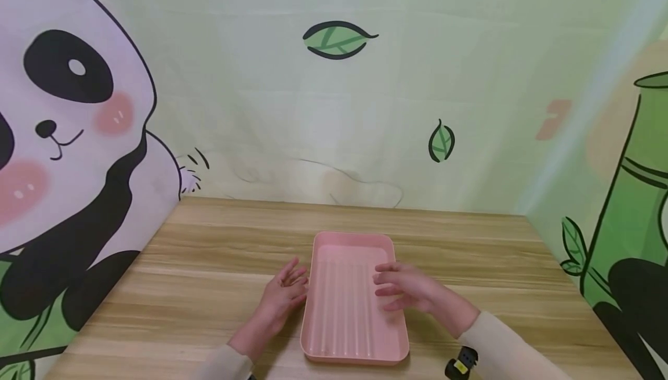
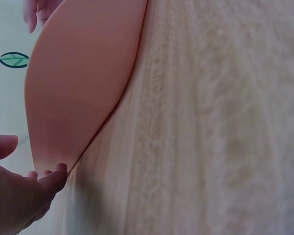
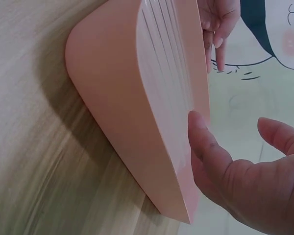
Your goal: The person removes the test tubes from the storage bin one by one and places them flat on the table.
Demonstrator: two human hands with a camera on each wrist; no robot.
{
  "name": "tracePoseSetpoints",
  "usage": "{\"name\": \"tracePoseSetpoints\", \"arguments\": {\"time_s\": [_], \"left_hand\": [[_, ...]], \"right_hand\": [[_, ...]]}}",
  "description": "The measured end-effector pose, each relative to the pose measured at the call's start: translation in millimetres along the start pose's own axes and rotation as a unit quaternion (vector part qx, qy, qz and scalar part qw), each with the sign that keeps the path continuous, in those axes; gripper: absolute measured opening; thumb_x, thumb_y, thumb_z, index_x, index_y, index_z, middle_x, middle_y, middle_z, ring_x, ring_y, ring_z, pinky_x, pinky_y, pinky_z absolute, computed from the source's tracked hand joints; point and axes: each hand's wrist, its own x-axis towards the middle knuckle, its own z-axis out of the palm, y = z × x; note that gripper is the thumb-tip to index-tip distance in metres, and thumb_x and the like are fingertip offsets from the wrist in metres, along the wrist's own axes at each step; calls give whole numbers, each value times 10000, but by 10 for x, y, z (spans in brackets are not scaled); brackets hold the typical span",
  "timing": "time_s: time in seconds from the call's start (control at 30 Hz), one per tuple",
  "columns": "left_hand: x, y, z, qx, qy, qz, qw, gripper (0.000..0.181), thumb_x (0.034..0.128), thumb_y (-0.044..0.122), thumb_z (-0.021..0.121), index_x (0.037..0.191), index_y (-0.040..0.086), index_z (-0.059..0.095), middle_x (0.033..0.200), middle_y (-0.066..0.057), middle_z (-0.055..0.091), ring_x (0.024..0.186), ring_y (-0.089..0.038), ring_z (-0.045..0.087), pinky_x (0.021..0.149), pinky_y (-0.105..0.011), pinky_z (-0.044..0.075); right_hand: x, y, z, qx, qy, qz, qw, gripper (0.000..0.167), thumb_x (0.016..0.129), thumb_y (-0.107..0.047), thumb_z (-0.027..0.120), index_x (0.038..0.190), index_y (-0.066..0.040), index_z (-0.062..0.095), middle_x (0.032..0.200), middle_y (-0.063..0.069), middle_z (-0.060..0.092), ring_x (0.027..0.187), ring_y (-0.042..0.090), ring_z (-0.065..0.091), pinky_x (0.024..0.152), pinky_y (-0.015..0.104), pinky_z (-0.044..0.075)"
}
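A pink rectangular tray (image 1: 344,310) with raised ribs along its floor lies on the wooden table, its long side pointing away from me. My left hand (image 1: 282,297) is at the tray's left side, fingers relaxed and close to the outer wall; whether they touch it I cannot tell. Over the right rim hovers my right hand (image 1: 409,290), its fingers extended above the tray's inside. In the right wrist view, the thumb and fingers of that right hand (image 3: 245,176) stand apart with nothing between them. The left wrist view shows the tray's outer wall (image 2: 83,78) beyond the left hand (image 2: 24,196).
The wooden table (image 1: 219,252) runs back to a pale green cloth backdrop (image 1: 250,107) printed with a panda (image 1: 78,136), leaves and bamboo. A black strap device (image 1: 461,362) sits at my right wrist.
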Motion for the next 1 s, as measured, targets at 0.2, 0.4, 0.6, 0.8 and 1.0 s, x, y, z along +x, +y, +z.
{"name": "tracePoseSetpoints", "arguments": {"time_s": [0.2, 0.4, 0.6, 0.8, 1.0], "left_hand": [[9, -54, 16, -40, -25, 9, 10000, 776, 888, -123, 517, 1602, -20, 229, 1593, -350, 335, 1462, -503, 370, 1025, -312, 542], [6, -87, 21, 24, -23, 4, 10000, 772, 892, -122, 528, 1600, -16, 239, 1602, -339, 333, 1482, -509, 351, 1020, -313, 544], [7, -101, 28, 38, -24, -15, 10000, 765, 885, -128, 519, 1594, -27, 251, 1600, -343, 337, 1486, -513, 342, 959, -271, 519], [11, -133, 31, 5, -47, 34, 10000, 781, 856, -148, 507, 1588, -34, 261, 1590, -357, 341, 1490, -516, 338, 924, -223, 507], [10, -148, 25, -7, -96, 51, 9999, 801, 829, -157, 498, 1586, -40, 264, 1586, -365, 340, 1487, -517, 339, 935, -222, 497]], "right_hand": [[70, 26, 48, 121, 60, 145, 9998, 534, 1003, -119, 552, 1462, 110, 403, 1420, 296, 537, 1148, 310, 671, 804, 408, 654], [113, 47, 87, 28, 131, 273, 9995, 499, 1026, -126, 525, 1440, 130, 417, 1278, 263, 598, 1076, 282, 660, 820, 390, 651], [158, 78, 126, 57, 205, 450, 9988, 463, 1009, -108, 534, 1399, 126, 444, 1136, 196, 621, 980, 228, 628, 835, 380, 642], [187, 103, 172, -93, 353, 515, 9980, 511, 989, -100, 568, 1416, 150, 443, 1203, 245, 628, 966, 221, 644, 807, 340, 636], [216, 130, 218, -274, 410, 530, 9974, 511, 981, -93, 572, 1408, 161, 450, 1048, 127, 623, 821, 144, 624, 720, 253, 613]]}}
